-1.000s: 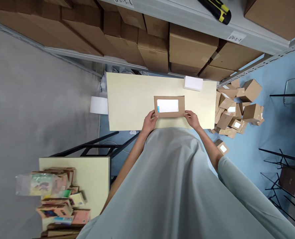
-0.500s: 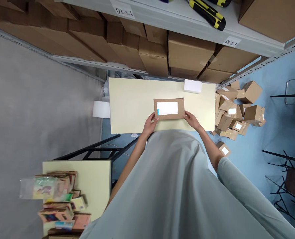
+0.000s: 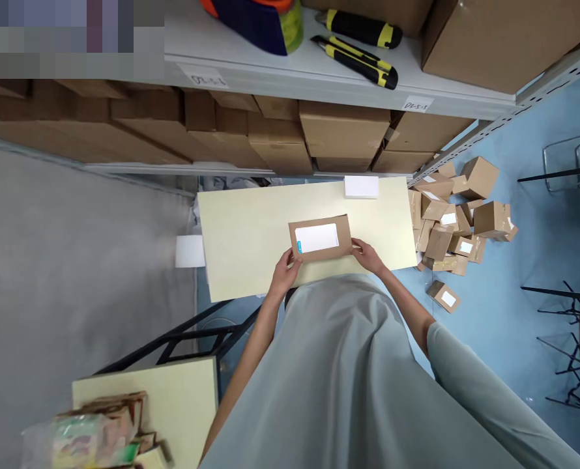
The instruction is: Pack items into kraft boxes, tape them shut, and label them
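Observation:
A small brown cardboard box [image 3: 322,256] with a white label [image 3: 317,238] on its upper face is held level at the pale yellow table [image 3: 246,241]. My left hand [image 3: 285,270] grips its near left corner, thumb on top and fingers at the side. At the near right corner, my right hand [image 3: 367,254] pinches the edge between thumb and fingers. Whether the box rests on the table or hovers just over it, I cannot tell. Beyond it, near the far edge, lies a white block-like stack [image 3: 361,187].
A shelf [image 3: 270,78] above the table's far side carries two utility knives [image 3: 361,62] and a tape dispenser [image 3: 265,23]. Large cartons [image 3: 343,127] fill the level below. Labelled boxes [image 3: 446,221] are heaped on the right floor. Another table [image 3: 182,391] at lower left holds packaged goods.
The head view has shifted, so more of the shelf shows and the table sits lower and slightly tilted. Both hands keep hold of the box at the same corners.

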A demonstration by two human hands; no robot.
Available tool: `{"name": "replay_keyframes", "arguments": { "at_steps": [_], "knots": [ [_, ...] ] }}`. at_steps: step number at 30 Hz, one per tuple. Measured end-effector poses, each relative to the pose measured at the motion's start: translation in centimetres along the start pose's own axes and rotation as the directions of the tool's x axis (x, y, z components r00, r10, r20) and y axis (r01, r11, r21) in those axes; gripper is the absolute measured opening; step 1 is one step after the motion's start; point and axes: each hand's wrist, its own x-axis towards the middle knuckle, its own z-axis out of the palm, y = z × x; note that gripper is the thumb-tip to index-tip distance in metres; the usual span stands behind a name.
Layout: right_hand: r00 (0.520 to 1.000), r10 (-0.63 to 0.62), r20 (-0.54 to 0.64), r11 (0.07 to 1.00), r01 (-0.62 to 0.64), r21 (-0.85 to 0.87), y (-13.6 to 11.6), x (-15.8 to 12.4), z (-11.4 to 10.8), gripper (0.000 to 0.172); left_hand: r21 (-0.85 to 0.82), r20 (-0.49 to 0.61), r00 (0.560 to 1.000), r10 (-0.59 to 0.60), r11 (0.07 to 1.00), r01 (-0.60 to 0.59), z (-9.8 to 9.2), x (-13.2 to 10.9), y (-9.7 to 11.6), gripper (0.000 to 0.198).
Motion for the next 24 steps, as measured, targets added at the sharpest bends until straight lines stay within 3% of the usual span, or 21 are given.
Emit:
{"name": "replay_keyframes", "arguments": {
  "at_steps": [2,4,7,11,15,17,19,21,24],
  "knots": [
    [1.0,0.004,-0.014,1.0,-0.004,-0.008,-0.2,0.2,-0.6,0.044,0.037,-0.018,1.0,-0.011,0.999,0.012,-0.3,0.5,0.5,0.07],
    [0.998,-0.012,-0.058,1.0,0.01,-0.027,-0.6,0.9,-1.7,0.044,0.104,-0.101,0.994,0.031,0.994,-0.021,-0.6,1.2,1.6,0.079],
    [0.984,-0.099,-0.15,0.989,0.081,-0.12,-1.7,3.0,-4.2,0.047,0.26,-0.209,0.952,0.224,0.951,-0.167,-0.7,3.0,4.5,0.085],
    [0.94,-0.265,-0.215,0.916,0.176,-0.361,-3.7,7.1,-7.0,0.044,0.364,-0.069,0.904,0.423,0.854,-0.372,0.7,7.0,10.0,0.072],
    [0.92,-0.313,-0.238,0.853,0.162,-0.496,-4.9,11.4,-7.9,0.04,0.363,0.173,0.863,0.475,0.784,-0.504,5.1,12.8,14.0,0.068],
    [0.891,-0.283,-0.355,0.858,0.07,-0.509,-4.7,13.2,-8.0,0.042,0.354,0.294,0.822,0.487,0.743,-0.567,8.0,15.9,15.0,0.066],
    [0.827,-0.232,-0.512,0.881,-0.045,-0.471,-3.9,14.6,-8.2,0.046,0.355,0.387,0.782,0.488,0.704,-0.615,10.9,18.5,15.5,0.059],
    [0.771,-0.155,-0.618,0.906,-0.137,-0.4,-2.8,15.5,-8.4,0.049,0.38,0.439,0.767,0.468,0.677,-0.63,13.3,20.3,15.7,0.049],
    [0.774,-0.06,-0.63,0.92,-0.202,-0.336,-1.7,16.0,-8.4,0.048,0.439,0.459,0.781,0.423,0.656,-0.613,15.5,21.4,15.9,0.032]
  ]
}}
